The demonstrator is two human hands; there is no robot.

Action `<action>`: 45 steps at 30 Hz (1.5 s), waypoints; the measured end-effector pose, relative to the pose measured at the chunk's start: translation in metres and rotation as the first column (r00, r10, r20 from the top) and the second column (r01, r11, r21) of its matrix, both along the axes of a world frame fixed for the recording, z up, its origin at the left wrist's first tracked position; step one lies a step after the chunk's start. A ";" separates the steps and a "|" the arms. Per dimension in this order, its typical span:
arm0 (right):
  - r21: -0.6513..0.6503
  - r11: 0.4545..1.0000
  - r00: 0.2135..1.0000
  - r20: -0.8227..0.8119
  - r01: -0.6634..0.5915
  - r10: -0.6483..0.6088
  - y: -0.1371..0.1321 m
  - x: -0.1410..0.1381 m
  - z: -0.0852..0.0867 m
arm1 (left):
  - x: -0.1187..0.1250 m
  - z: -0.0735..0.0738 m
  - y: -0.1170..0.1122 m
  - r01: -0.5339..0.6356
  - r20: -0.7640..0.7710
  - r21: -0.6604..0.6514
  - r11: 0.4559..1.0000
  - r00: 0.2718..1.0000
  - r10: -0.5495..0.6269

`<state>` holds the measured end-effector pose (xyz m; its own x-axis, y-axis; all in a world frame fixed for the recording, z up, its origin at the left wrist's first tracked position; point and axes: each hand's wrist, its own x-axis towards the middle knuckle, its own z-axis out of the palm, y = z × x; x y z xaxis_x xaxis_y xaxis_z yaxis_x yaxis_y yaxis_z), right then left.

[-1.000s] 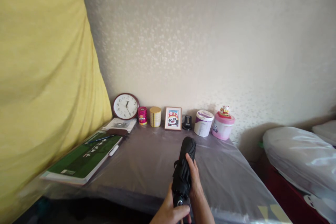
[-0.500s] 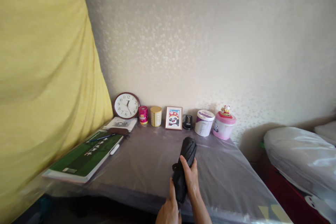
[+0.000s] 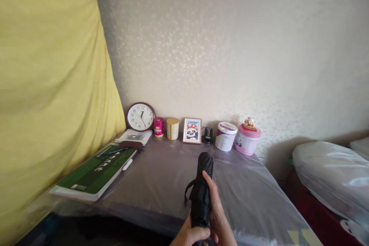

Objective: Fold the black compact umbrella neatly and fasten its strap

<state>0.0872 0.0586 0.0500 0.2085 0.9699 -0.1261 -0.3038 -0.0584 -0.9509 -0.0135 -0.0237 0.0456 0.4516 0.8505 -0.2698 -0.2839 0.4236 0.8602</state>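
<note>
A folded black umbrella [image 3: 201, 196] is held up over the front of the table, its top pointing away from me toward the wall. A loose strap loop sticks out on its left side. My left hand [image 3: 191, 234] is closed around the umbrella's lower end, thumb across the front. Along the right side of the umbrella lies my right hand [image 3: 216, 203], its thumb reaching up the folded cloth; its other fingers are mostly hidden behind.
Along the wall stand a clock [image 3: 141, 117], a pink can [image 3: 158, 127], a yellow-lidded can [image 3: 172, 128], a panda picture frame [image 3: 191, 130], a small black object [image 3: 207, 135], a white tub [image 3: 226, 137] and a pink tub [image 3: 247, 141]. A green book [image 3: 98, 169] lies left, beside a yellow curtain [image 3: 57, 84].
The umbrella has turned more upright, and its strap now hangs out to the left. My left thumb has come across the lower end. The view has shifted slightly.
</note>
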 end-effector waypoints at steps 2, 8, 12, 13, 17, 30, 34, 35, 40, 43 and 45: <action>-0.061 0.995 0.996 -0.031 -0.083 0.081 0.000 -0.002 0.003 | 0.004 -0.001 -0.002 -0.007 -0.066 -0.036 0.999 0.998 0.004; -0.028 0.993 0.991 0.065 -0.112 0.114 0.007 -0.007 0.006 | 0.003 -0.019 0.001 -0.063 -0.323 0.069 0.996 0.943 0.082; 0.042 0.999 0.980 0.197 -0.015 0.006 0.010 -0.008 -0.001 | 0.000 -0.044 0.010 -0.075 -0.490 0.352 0.933 0.834 0.252; 0.051 0.999 0.978 0.207 -0.005 -0.006 0.011 -0.008 -0.003 | 0.000 -0.049 0.012 -0.065 -0.562 0.356 0.932 0.782 0.269; 0.019 1.000 0.990 0.138 0.002 -0.005 0.012 -0.009 -0.007 | -0.005 -0.048 0.014 -0.055 -0.626 0.347 0.936 0.729 0.275; -0.084 0.987 0.991 -0.031 -0.134 0.132 0.004 -0.007 0.001 | -0.002 -0.018 0.006 -0.095 -0.227 0.145 0.985 0.966 0.127; -0.024 0.999 0.986 0.162 -0.030 0.034 0.010 -0.008 -0.005 | 0.000 -0.036 0.008 -0.108 -0.493 0.449 0.887 0.798 0.347; -0.013 1.000 0.982 0.190 -0.011 0.013 0.010 -0.009 -0.007 | 0.001 -0.041 0.009 -0.068 -0.581 0.458 0.886 0.732 0.356; -0.028 0.998 0.994 0.095 -0.048 0.051 0.007 -0.010 -0.016 | -0.005 -0.044 0.012 0.040 -0.705 0.448 0.893 0.630 0.325; -0.082 0.987 0.989 -0.055 -0.142 0.137 0.003 -0.010 -0.016 | -0.012 -0.027 0.010 -0.033 -0.434 0.379 0.925 0.876 0.210; -0.118 0.972 0.974 -0.124 -0.205 0.190 0.001 -0.010 -0.012 | -0.014 -0.014 0.008 -0.022 -0.206 0.190 0.981 0.977 0.062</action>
<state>0.0775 0.0594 0.0377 -0.0080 0.9644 -0.2645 -0.3768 -0.2479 -0.8925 -0.0272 -0.0155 0.0319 0.3641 0.9117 -0.1901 -0.1025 0.2421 0.9648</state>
